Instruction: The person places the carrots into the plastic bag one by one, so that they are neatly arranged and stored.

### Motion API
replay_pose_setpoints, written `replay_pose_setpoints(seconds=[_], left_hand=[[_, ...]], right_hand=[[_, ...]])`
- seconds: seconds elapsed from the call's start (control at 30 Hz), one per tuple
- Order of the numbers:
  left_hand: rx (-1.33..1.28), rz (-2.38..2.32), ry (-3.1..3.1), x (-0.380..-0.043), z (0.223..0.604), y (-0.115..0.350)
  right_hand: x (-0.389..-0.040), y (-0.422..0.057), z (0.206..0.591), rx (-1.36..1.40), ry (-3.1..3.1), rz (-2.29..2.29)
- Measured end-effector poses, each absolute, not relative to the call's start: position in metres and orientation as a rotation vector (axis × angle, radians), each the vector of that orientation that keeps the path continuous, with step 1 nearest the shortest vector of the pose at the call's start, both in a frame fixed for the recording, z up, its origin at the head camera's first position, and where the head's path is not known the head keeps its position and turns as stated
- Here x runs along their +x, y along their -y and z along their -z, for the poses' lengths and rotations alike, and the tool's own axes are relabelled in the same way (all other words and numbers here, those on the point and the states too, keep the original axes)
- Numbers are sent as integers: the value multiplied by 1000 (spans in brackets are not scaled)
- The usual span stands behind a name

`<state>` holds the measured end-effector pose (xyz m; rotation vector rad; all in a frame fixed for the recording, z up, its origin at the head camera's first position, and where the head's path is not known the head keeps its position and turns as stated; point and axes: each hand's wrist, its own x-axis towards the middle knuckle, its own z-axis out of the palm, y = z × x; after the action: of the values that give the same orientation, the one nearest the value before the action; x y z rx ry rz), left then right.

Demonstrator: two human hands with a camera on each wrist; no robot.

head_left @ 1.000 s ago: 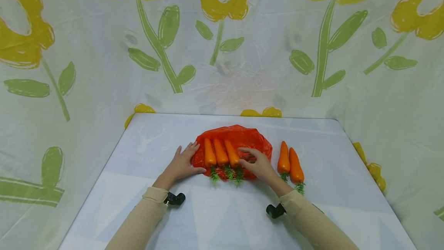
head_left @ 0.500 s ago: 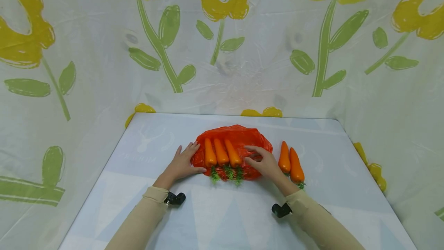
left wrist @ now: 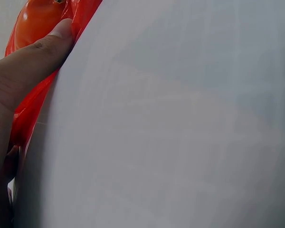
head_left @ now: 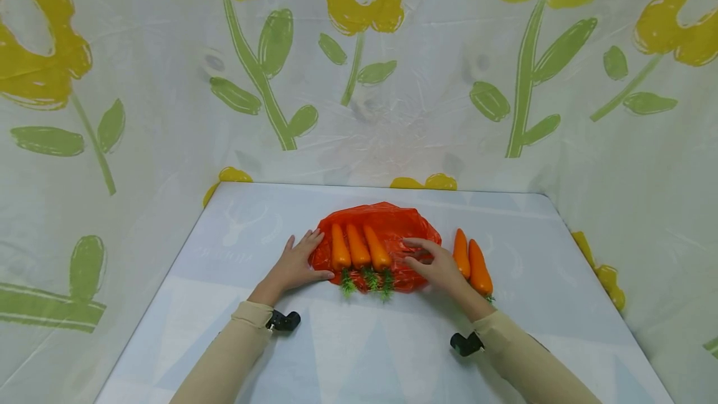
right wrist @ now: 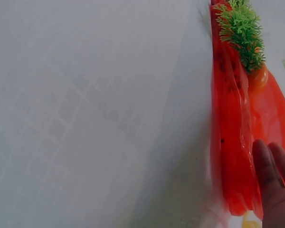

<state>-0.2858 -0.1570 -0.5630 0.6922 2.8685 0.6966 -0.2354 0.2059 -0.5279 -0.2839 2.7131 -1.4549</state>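
A red plastic bag lies flat on the table, and three orange carrots with green tops sit side by side on its left half. My left hand rests with spread fingers on the bag's left edge; in the left wrist view its thumb lies along the red plastic beside a carrot. Over the bag's right part is my right hand, thumb and fingers apart, holding nothing. In the right wrist view its fingertips are right at the bag's front fold, near the leafy carrot top.
Two more carrots lie on the table to the right of the bag, partly hidden behind my right hand and wrist. The white table ends at a flower-printed curtain at the back and sides.
My right hand has drawn away to the right from the rightmost carrot on the bag and now partly covers the two loose carrots. The left hand has stayed in place.
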Motion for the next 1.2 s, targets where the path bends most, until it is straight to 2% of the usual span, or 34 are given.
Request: replay_pose_setpoints(seconds=[1.2], left_hand=[[670, -699, -2864, -283, 558, 155]], right_hand=[[-220, -243, 525, -283, -2761, 1517]])
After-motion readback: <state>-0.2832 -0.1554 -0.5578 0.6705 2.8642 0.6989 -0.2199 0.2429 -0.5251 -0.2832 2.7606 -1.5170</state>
